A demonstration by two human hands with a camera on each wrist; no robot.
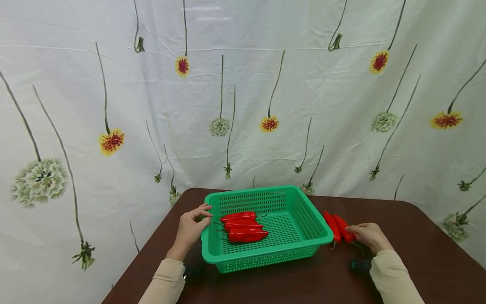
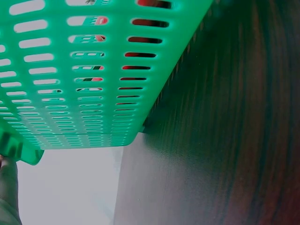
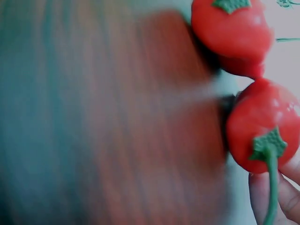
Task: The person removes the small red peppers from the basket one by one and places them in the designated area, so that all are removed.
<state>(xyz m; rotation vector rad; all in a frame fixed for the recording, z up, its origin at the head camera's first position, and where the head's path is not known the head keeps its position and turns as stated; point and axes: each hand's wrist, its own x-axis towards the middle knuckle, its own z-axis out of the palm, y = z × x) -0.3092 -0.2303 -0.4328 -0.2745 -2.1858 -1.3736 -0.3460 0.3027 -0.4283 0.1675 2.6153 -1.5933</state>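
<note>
A green plastic basket [image 1: 265,250] with slotted walls stands on the table, three red peppers [image 1: 248,234] lying side by side in its left part. My left hand [image 1: 191,226] rests at the basket's left rim with loosely bent fingers; in the left wrist view one finger [image 2: 8,183] shows by the rim. To the right of the basket, my right hand [image 1: 370,235] holds a red pepper [image 3: 262,126] between thumb and fingers, its green stem toward the wrist camera. Another red pepper [image 1: 332,227] lies just left of it, close to the basket.
The dark brown wooden table [image 1: 402,228] has rounded far corners. Behind it hangs a white cloth [image 1: 243,143] printed with flowers. Dark straps [image 1: 360,265] sit at the wrists, below beige sleeves [image 1: 395,276].
</note>
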